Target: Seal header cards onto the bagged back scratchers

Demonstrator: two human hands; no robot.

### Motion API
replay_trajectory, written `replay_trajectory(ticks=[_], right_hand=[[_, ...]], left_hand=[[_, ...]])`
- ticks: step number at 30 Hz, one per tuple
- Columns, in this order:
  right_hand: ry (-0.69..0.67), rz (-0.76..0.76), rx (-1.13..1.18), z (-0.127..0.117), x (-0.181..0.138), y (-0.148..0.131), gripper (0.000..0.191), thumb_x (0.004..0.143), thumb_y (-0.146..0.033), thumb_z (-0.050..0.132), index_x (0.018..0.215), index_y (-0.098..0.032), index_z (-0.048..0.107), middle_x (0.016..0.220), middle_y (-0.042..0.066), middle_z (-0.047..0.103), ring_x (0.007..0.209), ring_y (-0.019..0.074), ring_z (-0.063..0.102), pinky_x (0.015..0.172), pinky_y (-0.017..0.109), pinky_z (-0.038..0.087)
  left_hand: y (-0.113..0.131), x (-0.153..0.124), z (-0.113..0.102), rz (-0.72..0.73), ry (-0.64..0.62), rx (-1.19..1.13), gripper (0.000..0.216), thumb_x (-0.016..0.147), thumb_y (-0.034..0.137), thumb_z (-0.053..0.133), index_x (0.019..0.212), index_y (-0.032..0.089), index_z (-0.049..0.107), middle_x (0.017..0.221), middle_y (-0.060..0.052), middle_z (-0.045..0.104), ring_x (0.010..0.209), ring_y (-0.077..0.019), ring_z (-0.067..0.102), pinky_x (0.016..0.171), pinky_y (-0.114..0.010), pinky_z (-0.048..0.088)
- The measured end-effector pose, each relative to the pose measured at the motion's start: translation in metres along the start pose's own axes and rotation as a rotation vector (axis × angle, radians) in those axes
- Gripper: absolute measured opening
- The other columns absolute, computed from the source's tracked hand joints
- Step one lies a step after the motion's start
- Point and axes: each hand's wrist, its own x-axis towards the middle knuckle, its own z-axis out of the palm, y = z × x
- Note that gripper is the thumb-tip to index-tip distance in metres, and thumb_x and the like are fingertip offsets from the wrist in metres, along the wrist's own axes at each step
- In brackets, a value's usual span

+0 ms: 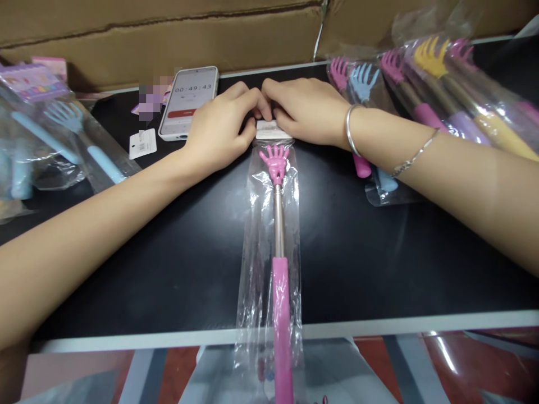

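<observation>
Your left hand (223,126) and right hand (309,109) meet at the white card (273,130), flat and oblong, at the top of a bag (255,252). The fingers of both are curled in at the card's ends; you cannot tell from here whether they pinch it or only press.

Below the card, in the clear, crinkled film, lies the pink scratcher (280,269): a glossy, hand-shaped head with splayed prongs, a thin metal rod and a long, smooth handle running out past the pale edge of the black table (168,252).

Near your left hand are a phone (189,101), flat with rounded corners, and a small white tag (142,143). Bagged pastel rakes (429,115) lie beneath and beyond your right forearm, which wears a smooth metal bangle (349,132). Creased brown cardboard (168,45) stands behind.
</observation>
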Motion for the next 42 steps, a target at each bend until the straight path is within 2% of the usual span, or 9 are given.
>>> replay_trajectory(ticks=[5,9,13,21,28,32,36,40,42], right_hand=[[0.003,-0.005,-0.003,0.0009,0.0003,-0.0007,0.043,0.090,-0.028,0.026,0.123,-0.021,0.052,0.128,0.012,0.065,0.113,0.0329,0.062,0.079,0.037,0.038],[0.024,0.036,-0.059,0.0057,0.0037,-0.0005,0.057,0.085,-0.034,0.020,0.131,-0.024,0.053,0.127,0.010,0.066,0.113,0.0306,0.064,0.083,0.040,0.043],[0.026,0.047,-0.089,0.0072,0.0062,0.0002,0.065,0.079,-0.042,0.014,0.132,-0.030,0.051,0.127,0.008,0.067,0.110,0.0273,0.064,0.083,0.042,0.043],[0.032,0.052,-0.100,0.0076,0.0061,0.0009,0.063,0.079,-0.044,0.011,0.128,-0.034,0.049,0.126,0.006,0.067,0.109,0.0249,0.063,0.084,0.041,0.044],[0.025,0.021,-0.085,0.0079,0.0059,0.0008,0.059,0.085,-0.032,0.021,0.134,-0.019,0.051,0.125,0.010,0.066,0.113,0.0317,0.064,0.086,0.045,0.049],[0.027,0.049,-0.097,0.0080,0.0067,0.0006,0.059,0.085,-0.038,0.018,0.134,-0.030,0.050,0.126,0.006,0.066,0.112,0.0254,0.064,0.086,0.040,0.046],[0.021,0.057,-0.118,0.0080,0.0068,0.0003,0.062,0.083,-0.040,0.015,0.134,-0.028,0.050,0.126,0.005,0.067,0.111,0.0221,0.064,0.085,0.038,0.045],[0.023,0.061,-0.140,0.0080,0.0067,0.0005,0.061,0.083,-0.041,0.012,0.133,-0.034,0.047,0.127,0.005,0.067,0.110,0.0212,0.064,0.082,0.039,0.043],[0.034,0.052,-0.137,0.0082,0.0068,0.0009,0.061,0.083,-0.040,0.015,0.132,-0.031,0.049,0.126,0.005,0.067,0.110,0.0202,0.065,0.083,0.038,0.045]], left_hand=[[-0.0017,0.0012,0.0003,0.031,0.012,0.024,0.027,0.092,0.018,0.043,0.109,0.028,0.062,0.110,0.001,0.058,0.086,-0.0150,0.050,0.076,-0.034,0.039],[-0.0068,0.0033,0.0053,0.068,0.056,0.019,0.034,0.086,0.016,0.046,0.113,0.024,0.065,0.111,-0.003,0.061,0.092,-0.0184,0.058,0.072,-0.031,0.035],[-0.0095,0.0045,0.0072,0.075,0.067,0.017,0.037,0.086,0.015,0.046,0.115,0.024,0.067,0.112,-0.005,0.063,0.098,-0.0208,0.062,0.072,-0.031,0.034],[-0.0078,0.0040,0.0064,0.070,0.074,0.029,0.039,0.086,0.013,0.047,0.117,0.024,0.067,0.113,-0.004,0.065,0.099,-0.0214,0.063,0.072,-0.029,0.036],[-0.0081,0.0037,0.0062,0.083,0.089,0.012,0.039,0.086,0.014,0.047,0.117,0.024,0.069,0.112,-0.004,0.065,0.096,-0.0200,0.063,0.071,-0.029,0.037],[-0.0070,0.0034,0.0053,0.071,0.081,0.017,0.040,0.086,0.012,0.047,0.118,0.025,0.068,0.113,-0.003,0.065,0.098,-0.0202,0.063,0.071,-0.029,0.037],[-0.0053,0.0029,0.0047,0.052,0.065,0.016,0.039,0.088,0.011,0.048,0.119,0.025,0.068,0.115,-0.003,0.064,0.098,-0.0197,0.063,0.073,-0.029,0.037],[-0.0049,0.0031,0.0049,0.050,0.059,0.013,0.040,0.088,0.011,0.048,0.119,0.025,0.068,0.115,-0.003,0.064,0.100,-0.0202,0.062,0.073,-0.030,0.037],[-0.0048,0.0032,0.0049,0.049,0.057,0.019,0.040,0.087,0.011,0.048,0.119,0.025,0.068,0.115,-0.004,0.064,0.100,-0.0204,0.062,0.073,-0.030,0.036]])
